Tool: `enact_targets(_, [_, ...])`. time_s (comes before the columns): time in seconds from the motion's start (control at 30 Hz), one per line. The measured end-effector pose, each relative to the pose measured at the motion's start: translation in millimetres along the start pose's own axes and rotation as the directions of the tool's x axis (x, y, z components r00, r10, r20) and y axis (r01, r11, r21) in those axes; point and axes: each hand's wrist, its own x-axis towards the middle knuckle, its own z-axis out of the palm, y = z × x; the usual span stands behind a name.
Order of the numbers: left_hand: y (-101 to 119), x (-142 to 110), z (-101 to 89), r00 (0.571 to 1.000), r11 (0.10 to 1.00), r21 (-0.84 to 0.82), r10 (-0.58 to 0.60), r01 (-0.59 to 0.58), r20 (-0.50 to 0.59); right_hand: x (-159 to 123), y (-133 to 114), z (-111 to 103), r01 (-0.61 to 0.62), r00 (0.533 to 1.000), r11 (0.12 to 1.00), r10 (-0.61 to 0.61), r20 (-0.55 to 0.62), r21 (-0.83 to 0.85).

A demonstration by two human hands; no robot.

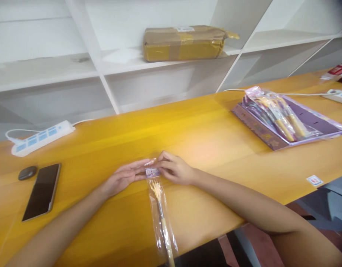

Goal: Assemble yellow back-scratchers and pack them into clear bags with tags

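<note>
A back scratcher with a hand-shaped head and light wooden-looking handle lies in a clear plastic bag. It points away from me, its handle end reaching the table's front edge. At the bag's far end is a printed label. My right hand pinches this top end with bent fingers. On the other side, my left hand has its fingers stretched out, their tips touching the bag's left edge.
To the right, a purple open box holds several bagged back scratchers. A phone, a mouse and a power strip lie left. A taped carton sits on the white shelf; a bottle is far right.
</note>
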Motion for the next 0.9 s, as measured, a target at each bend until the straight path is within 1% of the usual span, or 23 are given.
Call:
enact_targets(0.23, [-1.8,0.1,-1.3,1.000,1.000,-0.005,0.006,-0.006,-0.007,-1.7,0.2,0.5,-0.015,1.000,1.000,0.015,0.004,0.013])
enact_targets(0.37, [0.3,0.9,-1.0,1.000,1.000,0.009,-0.009,0.009,0.004,-1.8,0.1,3.3,-0.125,0.985,0.991,0.131,-0.116,0.052])
enact_targets(0.4, [1.3,1.1,-0.6,1.000,1.000,0.015,-0.014,0.014,0.005,-1.1,0.2,3.7,-0.152,0.979,0.985,0.161,-0.128,0.077])
enact_targets(0.5, [3.4,1.0,0.6,1.000,0.999,0.031,-0.019,0.019,0.002,2.3,1.2,3.3,-0.195,0.973,0.968,0.212,-0.095,0.160])
enact_targets(0.6, [0.7,-0.3,1.6,1.000,0.999,0.049,0.004,-0.003,-0.013,5.5,1.9,1.4,-0.199,0.967,0.958,0.226,-0.119,0.205])
enact_targets(0.7, [-6.4,-2.0,4.8,0.996,0.986,0.164,0.035,-0.021,-0.082,6.2,-0.3,0.7,-0.160,0.969,0.963,0.196,-0.153,0.218])
enact_targets(0.73, [-8.8,-2.5,6.4,0.993,0.975,0.222,0.021,0.006,-0.116,5.9,-1.7,1.0,-0.145,0.972,0.965,0.181,-0.152,0.217])
enact_targets(0.8, [-12.1,-3.2,10.2,0.982,0.941,0.323,-0.042,0.101,-0.184,4.9,-5.1,2.3,-0.122,0.979,0.969,0.153,-0.133,0.216])
enact_targets(0.87, [-13.0,-3.2,13.1,0.968,0.903,0.386,-0.106,0.189,-0.226,3.6,-8.0,3.8,-0.106,0.986,0.970,0.132,-0.104,0.217])
enact_targets(0.9, [-12.6,-2.9,14.1,0.964,0.890,0.403,-0.124,0.213,-0.236,2.9,-9.0,4.3,-0.096,0.989,0.971,0.119,-0.091,0.219])
